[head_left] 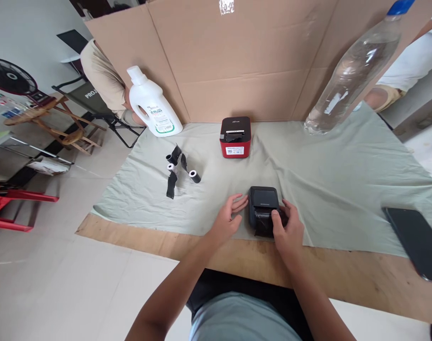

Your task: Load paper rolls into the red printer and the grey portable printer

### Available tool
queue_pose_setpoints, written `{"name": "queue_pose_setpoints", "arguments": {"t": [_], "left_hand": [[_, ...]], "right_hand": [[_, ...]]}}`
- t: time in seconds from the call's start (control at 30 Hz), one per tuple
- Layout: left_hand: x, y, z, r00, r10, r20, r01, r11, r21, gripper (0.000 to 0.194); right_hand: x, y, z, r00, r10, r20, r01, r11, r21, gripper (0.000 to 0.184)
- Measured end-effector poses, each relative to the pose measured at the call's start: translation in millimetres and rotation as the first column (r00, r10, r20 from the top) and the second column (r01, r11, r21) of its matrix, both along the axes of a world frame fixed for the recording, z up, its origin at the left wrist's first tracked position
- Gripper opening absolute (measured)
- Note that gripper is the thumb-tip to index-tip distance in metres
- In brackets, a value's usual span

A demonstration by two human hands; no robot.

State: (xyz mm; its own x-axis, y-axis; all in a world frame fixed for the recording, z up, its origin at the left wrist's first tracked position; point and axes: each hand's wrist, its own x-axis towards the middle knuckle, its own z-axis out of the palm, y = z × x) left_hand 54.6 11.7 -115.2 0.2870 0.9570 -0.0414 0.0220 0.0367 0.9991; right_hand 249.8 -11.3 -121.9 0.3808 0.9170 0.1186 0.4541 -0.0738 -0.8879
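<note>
A small black portable printer (264, 198) lies on the cloth near the front edge, with a glossy black strip (263, 222) across its near part. My right hand (289, 230) grips the printer's right side, its thumb on the strip and its fingers curled round the edge. My left hand (228, 219) is at the printer's left side with fingers stretched apart, holding nothing; whether the fingertips touch the casing I cannot tell. Further back stands a red and black box-shaped printer (236, 137). To the left lie small rolls with black strips (172, 183), one a separate roll (194, 176).
A cardboard sheet (237, 61) rises behind the cloth (347, 189). A white jug (154, 106) stands at back left, a tall clear bottle (354, 76) at back right. A phone (417, 241) lies far right. Parts of other people show behind the cardboard.
</note>
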Motion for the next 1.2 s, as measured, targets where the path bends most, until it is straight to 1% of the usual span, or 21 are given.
{"name": "queue_pose_setpoints", "arguments": {"t": [0.13,0.23,0.33,0.47,0.57,0.67,0.73,0.8,0.87,0.93,1.0,1.03,1.07,1.1,1.17,1.2], "left_hand": [[5,-2,8.4,0.976,0.066,-0.209,-0.049,0.995,0.083,0.055],[6,0,9.0,0.954,0.067,-0.291,-0.020,0.987,0.162,0.054],[6,3,3.9,0.955,0.058,-0.291,0.003,0.979,0.206,0.057],[6,8,0.0,0.961,0.064,-0.271,0.008,0.966,0.257,0.064],[7,19,5.5,0.962,0.055,-0.266,0.019,0.963,0.268,0.063],[11,32,14.3,0.966,0.041,-0.255,0.019,0.973,0.231,0.050],[15,39,18.0,0.971,0.037,-0.234,0.010,0.981,0.194,0.045],[19,41,18.7,0.977,0.041,-0.207,-0.004,0.984,0.179,0.043],[23,40,18.0,0.979,0.057,-0.196,-0.018,0.980,0.196,0.043],[24,38,19.5,0.965,0.106,-0.241,-0.047,0.971,0.236,0.043],[26,39,26.2,0.917,0.201,-0.344,-0.092,0.947,0.307,0.036],[28,41,31.6,0.877,0.242,-0.415,-0.092,0.932,0.349,0.030],[30,44,38.0,0.830,0.263,-0.493,-0.061,0.920,0.388,0.025],[32,49,44.8,0.776,0.257,-0.576,0.007,0.910,0.415,0.023],[40,60,57.6,0.655,0.169,-0.736,0.232,0.883,0.409,0.021],[44,66,62.7,0.587,0.116,-0.801,0.350,0.856,0.381,0.021]], "right_hand": [[-2,-1,-1.5,1.000,0.015,-0.006,-0.015,1.000,-0.013,0.060],[-4,-1,-1.2,0.999,0.031,0.027,-0.031,1.000,-0.004,0.058],[-5,-1,-1.1,0.996,0.051,0.078,-0.052,0.999,0.015,0.057],[-4,-1,-2.1,0.981,0.132,0.139,-0.139,0.989,0.044,0.058],[-3,-1,-2.5,0.980,0.158,0.119,-0.164,0.985,0.045,0.055],[-4,-2,-3.2,0.981,0.163,0.109,-0.169,0.985,0.044,0.053],[-4,-2,-4.2,0.977,0.169,0.133,-0.177,0.983,0.051,0.054],[-5,-2,-5.1,0.971,0.172,0.166,-0.183,0.982,0.055,0.057],[-6,-2,-5.7,0.967,0.176,0.186,-0.189,0.981,0.054,0.058],[-7,-2,-5.7,0.966,0.176,0.190,-0.189,0.981,0.052,0.057],[-7,-3,-5.6,0.968,0.171,0.185,-0.184,0.981,0.055,0.055],[-7,-3,-5.5,0.969,0.168,0.179,-0.180,0.982,0.056,0.055],[-7,-3,-5.4,0.971,0.164,0.173,-0.175,0.983,0.056,0.055],[-7,-3,-5.4,0.973,0.159,0.168,-0.171,0.984,0.055,0.056],[-7,-3,-5.5,0.975,0.158,0.158,-0.168,0.985,0.048,0.057],[-7,-3,-5.6,0.975,0.159,0.154,-0.168,0.985,0.045,0.058]]}}
